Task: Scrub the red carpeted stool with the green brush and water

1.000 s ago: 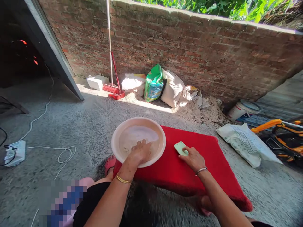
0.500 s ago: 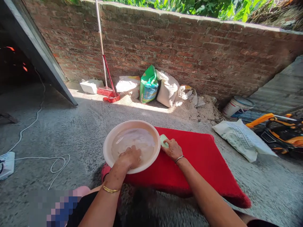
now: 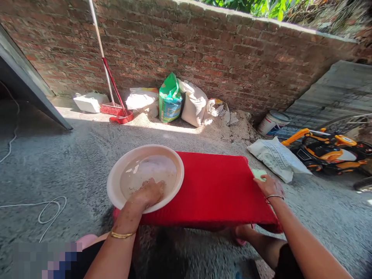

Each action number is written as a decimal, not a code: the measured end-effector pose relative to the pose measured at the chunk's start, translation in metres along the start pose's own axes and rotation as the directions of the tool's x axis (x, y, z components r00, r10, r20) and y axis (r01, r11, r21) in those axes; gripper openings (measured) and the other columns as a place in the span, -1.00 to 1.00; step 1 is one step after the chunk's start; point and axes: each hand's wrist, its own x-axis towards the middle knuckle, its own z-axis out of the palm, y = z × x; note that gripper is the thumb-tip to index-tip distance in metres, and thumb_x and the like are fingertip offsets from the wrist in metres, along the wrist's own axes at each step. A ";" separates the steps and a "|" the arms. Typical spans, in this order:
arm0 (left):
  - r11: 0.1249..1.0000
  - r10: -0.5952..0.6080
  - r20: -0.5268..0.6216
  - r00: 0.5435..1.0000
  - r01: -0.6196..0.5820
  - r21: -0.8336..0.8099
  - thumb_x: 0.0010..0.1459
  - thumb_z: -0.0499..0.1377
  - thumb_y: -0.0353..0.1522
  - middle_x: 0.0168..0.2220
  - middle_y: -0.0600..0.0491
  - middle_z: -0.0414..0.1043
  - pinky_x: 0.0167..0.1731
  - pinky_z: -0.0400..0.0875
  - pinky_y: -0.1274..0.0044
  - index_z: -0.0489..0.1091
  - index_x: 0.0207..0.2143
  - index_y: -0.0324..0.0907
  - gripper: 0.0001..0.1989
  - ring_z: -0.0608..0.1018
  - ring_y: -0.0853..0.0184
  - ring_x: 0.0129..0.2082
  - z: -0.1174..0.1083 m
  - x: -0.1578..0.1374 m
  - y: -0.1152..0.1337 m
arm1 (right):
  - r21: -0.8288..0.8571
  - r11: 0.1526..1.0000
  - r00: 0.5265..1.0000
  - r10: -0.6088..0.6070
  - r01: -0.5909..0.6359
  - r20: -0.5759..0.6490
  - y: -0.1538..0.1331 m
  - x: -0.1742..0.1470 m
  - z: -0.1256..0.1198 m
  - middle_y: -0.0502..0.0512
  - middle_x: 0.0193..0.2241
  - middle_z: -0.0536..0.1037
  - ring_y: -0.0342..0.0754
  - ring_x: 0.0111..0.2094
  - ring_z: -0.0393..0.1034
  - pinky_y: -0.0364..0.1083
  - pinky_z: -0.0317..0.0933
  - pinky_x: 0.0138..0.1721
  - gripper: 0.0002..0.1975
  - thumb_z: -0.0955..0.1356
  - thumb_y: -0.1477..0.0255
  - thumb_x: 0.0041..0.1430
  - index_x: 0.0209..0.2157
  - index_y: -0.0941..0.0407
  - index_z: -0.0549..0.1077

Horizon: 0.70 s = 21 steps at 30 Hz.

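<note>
A wide pale pink basin [image 3: 114, 184] of cloudy water rests on the left end of a red cloth [image 3: 215, 186], which covers a low bench or table. My left hand [image 3: 149, 193] dips into the water, fingers loosely spread and partly under the surface; no object shows in it. At the cloth's right edge, my right hand [image 3: 270, 186] grips a pale green, flat, rectangular object [image 3: 259, 174] between thumb and fingers. What exactly this object is does not show clearly.
Along the brick wall [image 3: 139, 50] stand a red broom and dustpan [image 3: 121, 117], a green sack [image 3: 170, 100] and a beige sack [image 3: 194, 104]. To the right lie a white bag [image 3: 273, 155] and an orange-black toy vehicle [image 3: 331, 151]. A white cable [image 3: 55, 201] coils at left.
My right hand has moved with the pale green object from beside the basin to the cloth's far right edge. The left hand stays in the water. The view has shifted right.
</note>
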 end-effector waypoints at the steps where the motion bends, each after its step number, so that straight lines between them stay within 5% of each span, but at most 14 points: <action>1: 1.000 -0.004 0.006 1.000 0.004 -0.005 0.35 -0.02 -0.39 0.27 -0.42 0.35 0.23 0.30 0.06 0.27 0.39 -0.29 -0.42 0.45 -0.14 0.27 -0.001 -0.001 0.001 | 0.019 0.999 0.999 -0.037 0.037 -0.002 -0.010 -0.003 -0.001 0.33 -0.08 0.61 0.25 0.00 0.52 0.08 0.36 -0.09 -0.46 0.34 0.04 0.26 0.11 0.08 0.59; 6: 0.999 -0.047 0.019 0.999 0.047 0.013 0.37 -0.03 -0.40 0.26 -0.41 0.33 0.20 0.32 0.04 0.18 0.45 -0.23 -0.39 0.45 -0.16 0.24 -0.001 -0.002 0.003 | 0.121 0.939 0.945 -0.326 0.322 0.014 -0.121 -0.038 -0.002 0.28 0.00 0.58 0.12 0.03 0.50 0.00 0.32 0.02 -0.53 0.35 0.14 0.34 0.16 0.05 0.56; 10: 0.997 -0.076 0.048 0.996 0.077 -0.002 0.40 -0.03 -0.35 0.30 -0.35 0.26 0.23 0.30 0.07 0.14 0.48 -0.17 -0.38 0.41 -0.16 0.28 0.001 -0.001 0.002 | 0.174 0.820 0.830 -0.557 0.546 0.023 -0.218 -0.071 0.003 0.23 0.05 0.55 0.09 0.05 0.47 -0.03 0.27 0.06 -0.56 0.36 0.15 0.35 0.18 -0.03 0.55; 13: 0.995 -0.099 0.054 0.994 0.100 -0.029 0.39 -0.03 -0.34 0.34 -0.34 0.22 0.20 0.34 0.03 0.14 0.48 -0.11 -0.37 0.36 -0.20 0.32 0.004 0.002 -0.001 | 0.191 0.720 0.728 -0.684 0.667 0.038 -0.264 -0.090 0.007 0.26 0.11 0.52 0.11 0.10 0.43 -0.01 0.23 0.10 -0.55 0.35 0.14 0.38 0.21 -0.02 0.52; 17: 0.995 -0.101 0.025 0.995 0.102 -0.012 0.39 -0.05 -0.30 0.30 -0.32 0.28 0.15 0.40 0.03 0.16 0.47 -0.11 -0.38 0.40 -0.18 0.27 0.012 0.009 -0.008 | 0.184 0.697 0.696 -0.714 0.693 0.079 -0.277 -0.086 0.010 0.26 0.14 0.49 0.14 0.12 0.40 0.03 0.22 0.13 -0.55 0.34 0.12 0.39 0.21 -0.04 0.51; 21: 0.994 -0.109 0.017 0.994 0.109 0.010 0.41 -0.07 -0.28 0.25 -0.28 0.32 0.16 0.40 0.06 0.16 0.47 -0.07 -0.39 0.44 -0.13 0.22 0.015 0.010 -0.010 | 0.163 0.811 0.809 -0.579 0.562 0.097 -0.236 -0.039 0.012 0.27 0.14 0.49 0.14 0.11 0.42 0.04 0.24 0.12 -0.52 0.33 0.14 0.40 0.25 -0.04 0.48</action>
